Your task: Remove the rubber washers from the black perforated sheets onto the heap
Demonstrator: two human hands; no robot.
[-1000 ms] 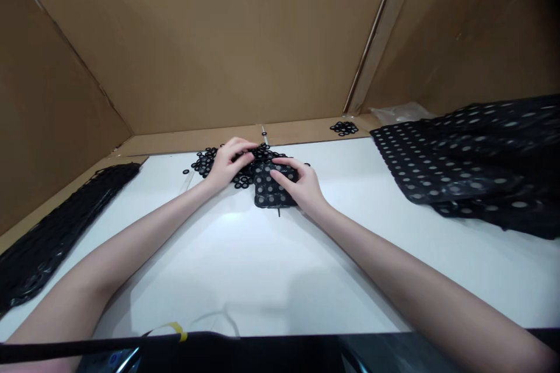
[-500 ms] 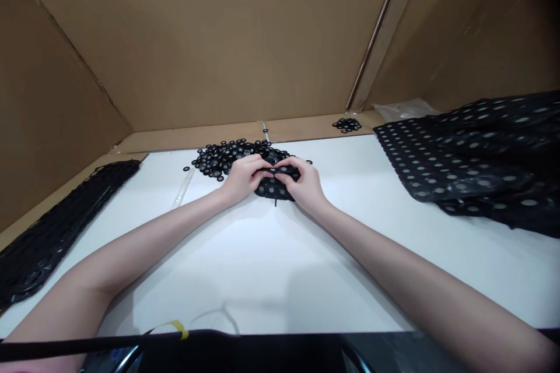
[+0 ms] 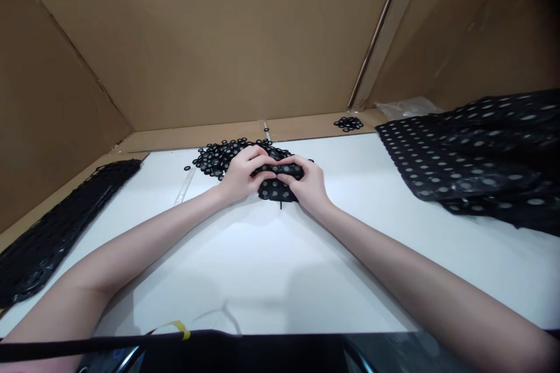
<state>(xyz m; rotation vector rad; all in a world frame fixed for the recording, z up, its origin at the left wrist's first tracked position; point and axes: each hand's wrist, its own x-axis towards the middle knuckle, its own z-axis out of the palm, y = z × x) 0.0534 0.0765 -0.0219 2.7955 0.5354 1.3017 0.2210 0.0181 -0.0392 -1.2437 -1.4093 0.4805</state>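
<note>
A small piece of black sheet with rows of light round spots [image 3: 275,190] is bent over between my hands. My left hand [image 3: 244,173] pinches its folded top edge from the left, thumb below and fingers above. On the right, my right hand [image 3: 310,183] grips the same edge the same way, the fingertips of both hands nearly touching. A thin dark strip sticks out below the sheet. Directly behind the hands lies a pile of small black rings [image 3: 214,157], partly hidden by my left hand and the sheet.
At the right lies a large black spotted sheet [image 3: 420,169], with clear plastic [image 3: 406,108] behind it. A small heap of black rings [image 3: 349,123] sits near the back cardboard wall [image 3: 245,41]. A long black bundle [image 3: 65,227] lies at the left of the white table [image 3: 245,268].
The fingers have spread a little along the sheet's fold, so more of its spotted top edge shows. Both hands still hold it in nearly the same place.
</note>
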